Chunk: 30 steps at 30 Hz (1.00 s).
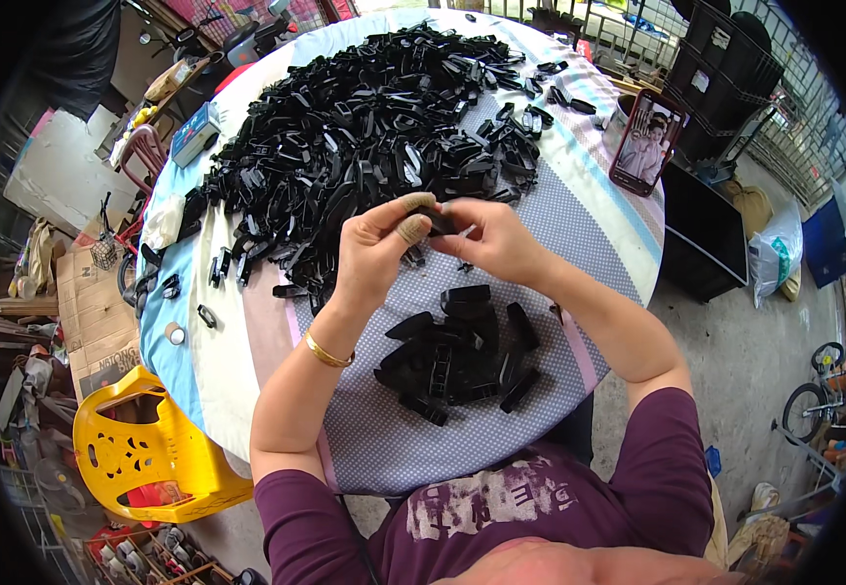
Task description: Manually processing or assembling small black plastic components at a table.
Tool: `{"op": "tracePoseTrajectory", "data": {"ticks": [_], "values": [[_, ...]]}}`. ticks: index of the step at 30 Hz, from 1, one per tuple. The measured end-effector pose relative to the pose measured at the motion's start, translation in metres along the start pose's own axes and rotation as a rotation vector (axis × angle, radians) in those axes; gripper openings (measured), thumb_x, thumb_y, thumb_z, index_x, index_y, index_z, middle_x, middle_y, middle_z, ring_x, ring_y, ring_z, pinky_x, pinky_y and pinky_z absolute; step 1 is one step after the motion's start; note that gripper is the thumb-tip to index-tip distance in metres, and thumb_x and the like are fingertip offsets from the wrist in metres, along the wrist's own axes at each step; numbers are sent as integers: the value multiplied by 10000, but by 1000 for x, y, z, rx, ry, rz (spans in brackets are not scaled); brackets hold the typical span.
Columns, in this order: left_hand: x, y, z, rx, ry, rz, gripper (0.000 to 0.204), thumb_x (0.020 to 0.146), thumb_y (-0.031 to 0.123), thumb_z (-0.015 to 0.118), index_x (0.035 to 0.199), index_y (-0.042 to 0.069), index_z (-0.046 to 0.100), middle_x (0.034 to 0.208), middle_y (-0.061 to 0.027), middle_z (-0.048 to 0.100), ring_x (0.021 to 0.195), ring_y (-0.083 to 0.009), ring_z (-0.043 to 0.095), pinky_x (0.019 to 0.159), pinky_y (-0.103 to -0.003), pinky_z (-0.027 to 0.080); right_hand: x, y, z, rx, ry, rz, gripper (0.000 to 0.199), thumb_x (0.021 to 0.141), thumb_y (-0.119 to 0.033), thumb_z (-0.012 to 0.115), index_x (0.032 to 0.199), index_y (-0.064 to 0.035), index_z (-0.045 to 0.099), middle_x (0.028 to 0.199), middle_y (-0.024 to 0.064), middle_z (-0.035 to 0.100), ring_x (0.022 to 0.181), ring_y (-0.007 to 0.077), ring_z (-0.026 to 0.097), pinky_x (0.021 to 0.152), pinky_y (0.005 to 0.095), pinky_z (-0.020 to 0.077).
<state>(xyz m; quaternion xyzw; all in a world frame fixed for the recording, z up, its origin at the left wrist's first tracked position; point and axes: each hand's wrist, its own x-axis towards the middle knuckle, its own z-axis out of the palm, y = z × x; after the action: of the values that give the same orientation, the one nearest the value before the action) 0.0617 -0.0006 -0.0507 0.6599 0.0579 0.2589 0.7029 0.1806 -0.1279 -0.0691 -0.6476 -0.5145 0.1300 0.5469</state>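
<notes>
We are looking down on a round, cloth-covered counter [374, 458] that is filling the middle of the frame. Across its upper half a huge heap of black pieces [345, 146] is spreading, making up by far the greater share. At the lower centre a small pile of black pieces [442, 363] is lying apart from it — a separate batch, we are judging, though nothing is showing us whether it is finished or waiting. If the heap is waiting its turn, we are probably seeing an early stage, with most of the handling left; if it is the finished side, only the small pile is remaining.

At the centre of the frame, our left hand [376, 249] and right hand [496, 239] are meeting. A few loose black pieces [582, 106] are lying at the upper right, off the heap's edge. The fingers [464, 211] of both hands are clamping one black piece [431, 220] between them, tan coverings [411, 230] showing on the left tips — they are hiding much of it, so we are leaving its completeness open.
</notes>
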Motion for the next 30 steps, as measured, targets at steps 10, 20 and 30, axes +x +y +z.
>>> {"op": "tracePoseTrajectory", "data": {"ticks": [10, 20, 30], "values": [[4, 11, -8, 240, -244, -302, 306, 810, 79, 647, 1089, -38, 602, 880, -67, 661, 780, -91, 589, 717, -214, 473, 16, -2, -40, -144, -451, 126, 236, 789, -192, 663, 927, -3, 643, 756, 111, 627, 639, 137, 572, 599, 278, 460], [38, -30, 24, 1218, -236, 375, 247, 727, 155, 674, 926, 15, 636, 804, -94, 604, 785, -266, 538, 737, -332, 461, 24, 41, -62, -943, -250, 67, 226, 734, -174, 630, 943, -89, 650, 936, 90, 628, 897, 258, 590, 797, 365, 485], [64, -48, 18, 1206, -72, 429, 144, 771, 117, 605, 873, 17, 619, 837, -140, 608, 861, -299, 555, 718, -381, 471, 24, 18, -65, -356, -70, 13, 222, 703, -117, 683, 908, -40, 649, 986, 102, 640, 908, 199, 607, 774, 303, 475]]}}
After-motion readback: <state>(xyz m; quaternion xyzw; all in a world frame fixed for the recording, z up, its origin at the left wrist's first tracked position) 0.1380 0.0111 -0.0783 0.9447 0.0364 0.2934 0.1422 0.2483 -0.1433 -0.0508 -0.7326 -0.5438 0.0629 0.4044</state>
